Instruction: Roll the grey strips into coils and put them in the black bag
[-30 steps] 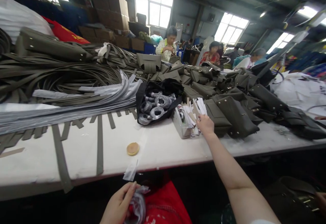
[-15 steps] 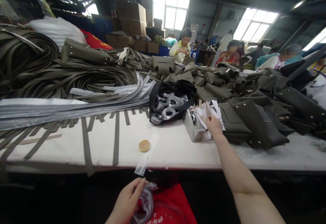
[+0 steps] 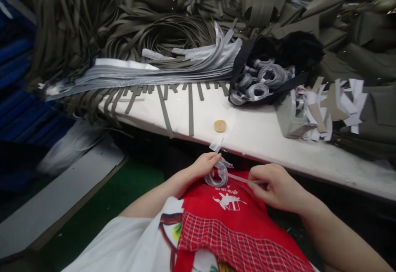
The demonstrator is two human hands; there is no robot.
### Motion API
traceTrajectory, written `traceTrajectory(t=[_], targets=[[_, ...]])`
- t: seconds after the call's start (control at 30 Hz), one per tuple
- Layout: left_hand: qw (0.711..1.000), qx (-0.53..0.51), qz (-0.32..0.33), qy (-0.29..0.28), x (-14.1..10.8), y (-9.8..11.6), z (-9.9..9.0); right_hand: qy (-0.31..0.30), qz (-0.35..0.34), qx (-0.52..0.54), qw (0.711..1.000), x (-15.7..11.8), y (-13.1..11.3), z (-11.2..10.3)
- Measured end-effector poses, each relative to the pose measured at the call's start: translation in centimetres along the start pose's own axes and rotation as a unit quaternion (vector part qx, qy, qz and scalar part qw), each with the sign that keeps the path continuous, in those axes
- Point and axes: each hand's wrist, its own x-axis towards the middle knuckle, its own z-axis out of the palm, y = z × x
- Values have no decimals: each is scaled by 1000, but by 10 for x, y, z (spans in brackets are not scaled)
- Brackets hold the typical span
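Pinched in my left hand (image 3: 206,164) is a coiled strap in clear plastic (image 3: 213,182), held in front of the red apron (image 3: 247,206). My right hand (image 3: 275,186) is closed on the end of a thin pale strip (image 3: 239,178). The strip's other end reaches the side of the coil; whether it goes around the coil I cannot tell. A short piece of clear tape (image 3: 216,144) hangs at the table edge just above my left hand. Behind it lies a round yellowish disc (image 3: 220,126), perhaps a tape roll.
A black bag (image 3: 239,63) holds several wrapped coils (image 3: 258,92). Right of it, a grey box (image 3: 289,119) has paper strips (image 3: 352,102) beside and over it. Long plastic-wrapped straps (image 3: 148,76) and dark olive straps (image 3: 130,28) cover the left. Olive bags (image 3: 371,63) are piled right.
My right hand has come back from the paper strips by the grey box with a strip in it, close to the coil. My view has tilted down; the left hand still holds the coil.
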Motion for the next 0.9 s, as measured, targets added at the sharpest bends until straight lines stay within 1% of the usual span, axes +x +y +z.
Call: traceTrajectory(t=[0.03, 0.1, 0.2, 0.3, 0.37, 0.5, 0.6, 0.67, 0.73, 0.77, 0.83, 0.9], targets=[[1000, -7, -2, 2, -1, -1, -1, -23, -1, -9, 1000, 5, -5, 6], [1000, -16, 1, 4, -3, -3, -1, -41, 8, -26, 999, 16, -10, 14], [1000, -20, 11, 7, -6, -5, -3, -31, 11, -31, 999, 28, -15, 17], [1000, -7, 22, 13, -7, -6, -4, -30, -1, -24, 999, 32, -22, 16], [1000, 6, 26, 15, -8, -6, -4, -30, 8, -42, 999, 34, -26, 18], [999, 15, 31, 17, -9, -4, -4, -25, 38, -109, 993, 44, -30, 36], [997, 31, 69, 24, -9, -3, -5, -5, 55, -117, 992, 55, -24, 47], [993, 48, 104, 27, -11, -1, -7, 21, 78, -76, 994, 61, -15, 49], [989, 72, 125, 18, -16, 2, -10, 45, 98, 33, 994, 65, -4, 51], [988, 84, 133, 10, -20, 4, -10, 55, 102, 101, 988, 67, 2, 53], [981, 112, 161, -4, -28, 8, -10, 77, 110, 216, 967, 69, 12, 60], [973, 135, 189, -3, -35, 12, -7, 102, 127, 272, 948, 70, 21, 70]])
